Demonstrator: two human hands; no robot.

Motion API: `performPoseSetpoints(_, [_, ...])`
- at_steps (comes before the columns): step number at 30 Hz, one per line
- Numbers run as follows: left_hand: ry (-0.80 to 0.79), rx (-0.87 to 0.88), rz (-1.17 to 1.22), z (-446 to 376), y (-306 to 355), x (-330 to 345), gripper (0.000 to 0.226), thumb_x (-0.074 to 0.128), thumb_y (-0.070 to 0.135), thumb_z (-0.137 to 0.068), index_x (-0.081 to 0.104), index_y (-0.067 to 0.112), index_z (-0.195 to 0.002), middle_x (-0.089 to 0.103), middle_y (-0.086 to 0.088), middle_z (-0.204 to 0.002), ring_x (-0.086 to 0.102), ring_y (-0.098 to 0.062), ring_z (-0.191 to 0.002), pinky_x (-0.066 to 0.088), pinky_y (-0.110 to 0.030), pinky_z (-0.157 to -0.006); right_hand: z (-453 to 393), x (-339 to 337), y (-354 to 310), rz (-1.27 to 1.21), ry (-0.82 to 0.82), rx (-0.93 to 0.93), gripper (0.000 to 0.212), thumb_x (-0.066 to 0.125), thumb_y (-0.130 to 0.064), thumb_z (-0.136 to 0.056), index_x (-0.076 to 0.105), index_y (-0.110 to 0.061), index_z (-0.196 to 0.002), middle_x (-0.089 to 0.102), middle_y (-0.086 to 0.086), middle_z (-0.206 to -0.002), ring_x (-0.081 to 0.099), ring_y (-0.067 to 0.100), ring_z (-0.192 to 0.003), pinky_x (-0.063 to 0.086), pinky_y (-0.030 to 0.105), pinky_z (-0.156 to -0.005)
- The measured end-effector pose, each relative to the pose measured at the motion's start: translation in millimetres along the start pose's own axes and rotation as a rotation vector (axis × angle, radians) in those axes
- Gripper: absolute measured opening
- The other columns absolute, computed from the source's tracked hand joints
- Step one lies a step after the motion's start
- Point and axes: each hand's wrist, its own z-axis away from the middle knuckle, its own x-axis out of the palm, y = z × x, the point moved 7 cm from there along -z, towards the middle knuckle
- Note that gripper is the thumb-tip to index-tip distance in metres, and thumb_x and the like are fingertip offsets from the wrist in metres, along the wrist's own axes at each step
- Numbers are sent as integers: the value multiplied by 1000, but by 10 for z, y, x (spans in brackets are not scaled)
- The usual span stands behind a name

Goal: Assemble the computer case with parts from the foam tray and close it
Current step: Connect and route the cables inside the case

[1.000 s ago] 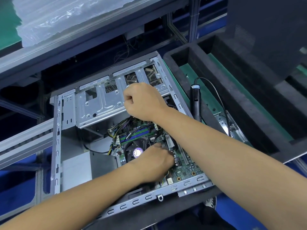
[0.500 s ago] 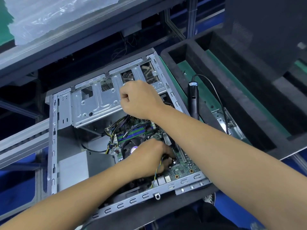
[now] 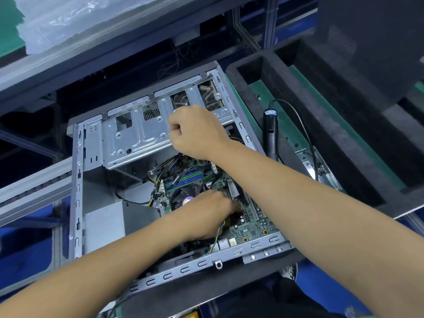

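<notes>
I see the computer case lying open on its side in the middle of the view, its motherboard exposed toward the near right. My right hand sits as a closed fist on the silver drive cage at the far side of the case; I cannot tell whether anything is held inside the fist. My left hand reaches down onto the motherboard just right of the CPU fan, fingers curled downward and hidden behind the knuckles, with thin coloured wires running out from beneath the hand, so its grip is unclear. The black foam tray lies right of the case, and an electric screwdriver rests on its near wall.
</notes>
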Motion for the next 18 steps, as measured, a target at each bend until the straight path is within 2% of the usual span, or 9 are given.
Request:
performPoseSetpoints(3, [10, 46, -94, 16, 57, -22, 18, 70, 18, -79, 68, 17, -97, 69, -1, -87, 62, -20, -78, 45, -31, -72, -1, -8, -4, -1, -2, 0, 36, 51, -10, -83, 33, -26, -57, 45, -7, -64, 45, 18, -64, 26, 24, -50])
performPoseSetpoints(7, [19, 41, -157, 27, 126, -79, 16, 63, 22, -86, 69, 19, -101, 68, 2, -99, 58, -16, -90, 36, -26, -80, 9, -15, -9, -8, -6, 4, 37, 52, -9, -83, 32, -27, -57, 41, -10, -62, 43, 16, -62, 26, 23, -50])
performPoseSetpoints(12, [-36, -4, -264, 16, 185, -115, 26, 45, 25, -97, 61, 22, -117, 61, 5, -118, 52, -13, -107, 33, -26, -92, 7, -14, -9, -24, -11, 8, 37, 52, -8, -81, 33, -27, -55, 43, -8, -63, 48, 19, -65, 27, 23, -50])
performPoseSetpoints(18, [-86, -54, -309, -17, 198, -167, 28, 42, 21, -99, 58, 19, -123, 58, 3, -124, 49, -15, -113, 32, -28, -96, -4, -4, 4, -19, -5, 5, 35, 52, -8, -81, 34, -25, -55, 54, 0, -68, 52, 22, -66, 28, 23, -50])
